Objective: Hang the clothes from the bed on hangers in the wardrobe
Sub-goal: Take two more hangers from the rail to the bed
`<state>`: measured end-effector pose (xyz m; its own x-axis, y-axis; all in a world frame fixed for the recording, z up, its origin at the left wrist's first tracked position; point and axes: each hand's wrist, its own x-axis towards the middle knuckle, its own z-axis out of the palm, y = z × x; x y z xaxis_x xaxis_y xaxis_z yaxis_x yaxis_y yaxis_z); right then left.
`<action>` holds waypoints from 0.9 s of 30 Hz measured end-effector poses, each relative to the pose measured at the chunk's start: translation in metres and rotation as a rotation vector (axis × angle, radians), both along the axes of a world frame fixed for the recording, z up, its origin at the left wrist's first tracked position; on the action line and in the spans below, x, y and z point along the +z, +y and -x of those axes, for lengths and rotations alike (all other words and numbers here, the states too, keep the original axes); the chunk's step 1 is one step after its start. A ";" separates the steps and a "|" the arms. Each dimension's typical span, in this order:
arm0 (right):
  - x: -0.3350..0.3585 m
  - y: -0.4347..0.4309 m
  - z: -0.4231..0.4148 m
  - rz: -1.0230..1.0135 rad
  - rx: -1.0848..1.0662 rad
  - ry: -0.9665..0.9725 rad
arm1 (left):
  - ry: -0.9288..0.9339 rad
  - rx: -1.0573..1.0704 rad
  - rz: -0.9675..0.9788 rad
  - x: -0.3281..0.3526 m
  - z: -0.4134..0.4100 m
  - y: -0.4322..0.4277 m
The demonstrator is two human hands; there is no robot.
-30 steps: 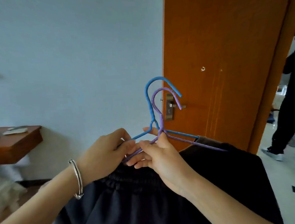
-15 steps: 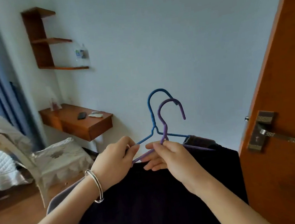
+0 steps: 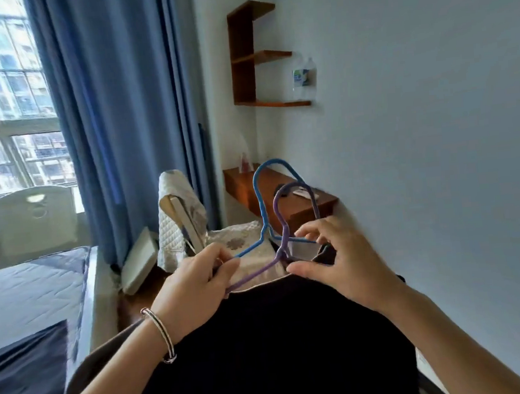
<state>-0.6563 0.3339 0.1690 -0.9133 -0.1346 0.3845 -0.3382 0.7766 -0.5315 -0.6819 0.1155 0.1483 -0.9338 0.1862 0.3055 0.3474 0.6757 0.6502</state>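
A dark, nearly black garment (image 3: 274, 351) fills the space below both hands and hangs down between the forearms. Its top edge runs from one hand to the other, and a grey-brown edge shows under the left wrist. A blue curtain (image 3: 121, 114) hangs above the left hand. The bed (image 3: 27, 296), with its quilted blue-grey mattress, lies off to the left. The hands are apart, and two thin wire hangers span the gap between them. The left hand (image 3: 194, 286) pinches the left arms of both. The right hand (image 3: 341, 262) curls round their right side, with its thumb at the neck of the purple hanger (image 3: 281, 223). The blue hanger (image 3: 260, 203) sits just behind the purple one, and both hooks stand upright above the hands. A silver bracelet (image 3: 162, 335) circles the left wrist.
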 end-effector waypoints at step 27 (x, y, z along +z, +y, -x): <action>-0.029 -0.273 0.470 0.143 0.849 0.115 | -0.101 0.743 -0.041 0.008 0.276 -0.186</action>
<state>-1.1265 0.0604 0.1398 -0.4804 -0.6963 0.5333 -0.8306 0.1660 -0.5315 -0.9578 -0.0705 0.1563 -0.8329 -0.5142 0.2046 -0.2538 0.6834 0.6845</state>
